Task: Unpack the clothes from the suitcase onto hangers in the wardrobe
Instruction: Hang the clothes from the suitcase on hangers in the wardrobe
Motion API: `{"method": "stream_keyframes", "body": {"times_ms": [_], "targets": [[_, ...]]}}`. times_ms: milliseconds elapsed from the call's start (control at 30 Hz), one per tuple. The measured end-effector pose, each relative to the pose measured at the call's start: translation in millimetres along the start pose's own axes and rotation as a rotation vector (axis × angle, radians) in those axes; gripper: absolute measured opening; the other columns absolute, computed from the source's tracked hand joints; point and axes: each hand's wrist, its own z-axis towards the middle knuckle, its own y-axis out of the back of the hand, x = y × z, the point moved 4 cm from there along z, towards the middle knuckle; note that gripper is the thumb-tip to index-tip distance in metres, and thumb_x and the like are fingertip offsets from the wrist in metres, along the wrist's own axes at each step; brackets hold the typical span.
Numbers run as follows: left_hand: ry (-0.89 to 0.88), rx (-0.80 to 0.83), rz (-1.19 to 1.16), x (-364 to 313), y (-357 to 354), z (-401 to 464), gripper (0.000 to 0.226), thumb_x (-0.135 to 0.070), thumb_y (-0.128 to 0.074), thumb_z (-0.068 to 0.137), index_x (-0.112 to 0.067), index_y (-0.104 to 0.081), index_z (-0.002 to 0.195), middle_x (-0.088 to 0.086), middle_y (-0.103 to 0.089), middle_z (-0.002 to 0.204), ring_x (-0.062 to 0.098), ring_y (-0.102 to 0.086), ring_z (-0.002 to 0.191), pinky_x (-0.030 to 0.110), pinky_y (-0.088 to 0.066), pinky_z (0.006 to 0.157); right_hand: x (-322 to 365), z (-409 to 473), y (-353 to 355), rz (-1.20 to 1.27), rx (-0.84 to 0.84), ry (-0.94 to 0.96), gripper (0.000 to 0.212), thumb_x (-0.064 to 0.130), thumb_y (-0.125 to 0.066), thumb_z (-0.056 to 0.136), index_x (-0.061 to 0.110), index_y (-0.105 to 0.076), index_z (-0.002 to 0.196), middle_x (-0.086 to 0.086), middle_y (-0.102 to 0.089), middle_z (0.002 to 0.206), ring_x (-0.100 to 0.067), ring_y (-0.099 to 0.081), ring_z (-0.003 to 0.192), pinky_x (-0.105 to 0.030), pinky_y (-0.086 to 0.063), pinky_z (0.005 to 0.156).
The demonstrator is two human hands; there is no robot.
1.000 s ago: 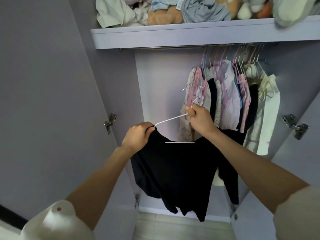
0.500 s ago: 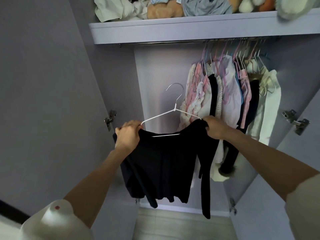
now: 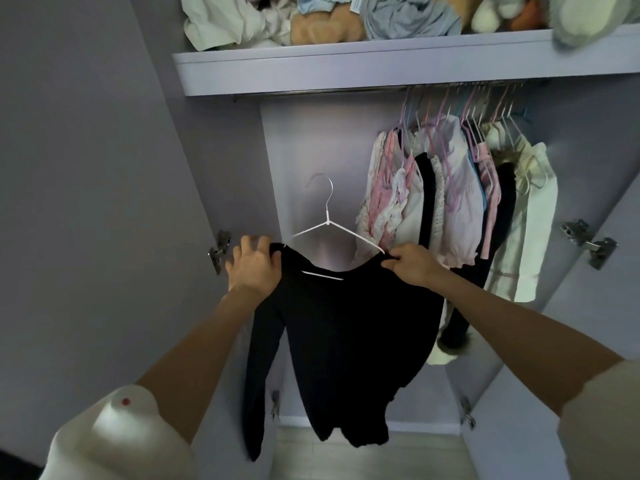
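black top (image 3: 349, 327) lower, hands (image 3: 254, 268) apart

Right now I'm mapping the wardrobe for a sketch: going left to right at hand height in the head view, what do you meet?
Left door hinge → left hand → white hanger carrying the black top → right hand → hung clothes → right door hinge.
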Motion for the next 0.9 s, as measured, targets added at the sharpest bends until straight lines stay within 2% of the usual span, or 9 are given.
{"method": "stream_keyframes", "body": {"times_ms": [100,200,300,433,567,633,733,833,900], "targets": [[-0.047,-0.017,-0.032,-12,9,12,0.039,-0.03,-0.037,0.098,-0.016,-0.038,0.135,0.013,-0.032,0.136,0.035,-0.031,0.125,0.05,-0.024,0.105,7,7,-3,0.408,0.118,-0.175,0.03,0.017,-0.055,0.092,-0.001,-0.057,0.115,-0.009,-0.056,0.101,-0.022,-0.056,0.093,-0.026,-0.045,0.072],[-0.097,-0.06,-0.064,-28,20,27,0.043,-0.028,-0.039,0.097,-0.016,-0.034,0.139,0.014,-0.03,0.138,0.034,-0.029,0.128,0.05,-0.024,0.105,23,8,6,0.711,0.184,-0.191,0.017,0.012,-0.05,0.094,0.007,-0.055,0.109,-0.007,-0.059,0.095,-0.017,-0.058,0.08,-0.023,-0.047,0.068],[-0.173,-0.115,-0.067,-47,35,46,0.046,-0.027,-0.039,0.097,-0.015,-0.029,0.14,0.013,-0.028,0.141,0.033,-0.028,0.128,0.048,-0.025,0.104,38,19,25,0.628,0.067,-0.075,0.019,0.016,-0.046,0.096,0.008,-0.058,0.109,-0.004,-0.059,0.098,-0.014,-0.057,0.084,-0.021,-0.045,0.076],[-0.253,-0.285,-0.05,-77,55,75,0.054,-0.024,-0.042,0.095,-0.015,-0.021,0.144,0.014,-0.019,0.148,0.034,-0.021,0.133,0.048,-0.027,0.103,49,49,41,0.52,-0.133,-0.026,0.024,0.013,-0.043,0.097,0.012,-0.055,0.075,-0.002,-0.052,0.076,-0.014,-0.051,0.072,-0.016,-0.036,0.06],[-0.338,-0.52,0.017,-106,70,101,0.064,-0.015,-0.05,0.086,-0.013,-0.023,0.145,0.02,-0.017,0.151,0.036,-0.014,0.14,0.05,-0.026,0.104,51,79,59,0.534,-0.291,-0.01,0.023,0.012,-0.043,0.096,0.0,-0.06,0.087,-0.009,-0.053,0.077,-0.019,-0.05,0.076,-0.012,-0.033,0.046],[-0.42,-0.678,0.045,-119,75,116,0.071,-0.008,-0.055,0.078,-0.012,-0.03,0.143,0.024,-0.025,0.149,0.041,-0.022,0.138,0.054,-0.028,0.104,48,102,68,0.515,-0.327,0.009,0.024,0.013,-0.043,0.096,0.008,-0.056,0.076,-0.008,-0.051,0.07,-0.02,-0.05,0.069,-0.017,-0.037,0.05],[-0.544,-0.836,0.164,-137,73,142,0.08,-0.006,-0.058,0.073,-0.016,-0.025,0.144,0.026,-0.026,0.149,0.046,-0.023,0.137,0.056,-0.025,0.108,42,135,78,0.506,-0.4,0.012,0.021,0.013,-0.041,0.096,0.004,-0.052,0.08,-0.006,-0.046,0.066,-0.019,-0.048,0.066,-0.024,-0.033,0.057],[-0.576,-0.889,0.24,-150,69,165,0.083,-0.012,-0.059,0.074,-0.019,-0.018,0.146,0.024,-0.021,0.151,0.048,-0.017,0.138,0.058,-0.017,0.11,36,167,90,0.434,-0.503,0.035,0.035,0.013,-0.04,0.096,0.013,-0.037,0.061,0.0,-0.038,0.06,-0.021,-0.046,0.069,-0.025,-0.027,0.056],[-0.54,-0.869,0.253,-152,62,179,0.082,-0.018,-0.059,0.078,-0.02,-0.016,0.148,0.022,-0.017,0.153,0.048,-0.012,0.139,0.059,-0.015,0.111,34,181,95,0.382,-0.529,0.019,0.034,0.015,-0.04,0.096,0.013,-0.038,0.062,-0.001,-0.041,0.063,-0.021,-0.046,0.077,-0.022,-0.027,0.061]]}}
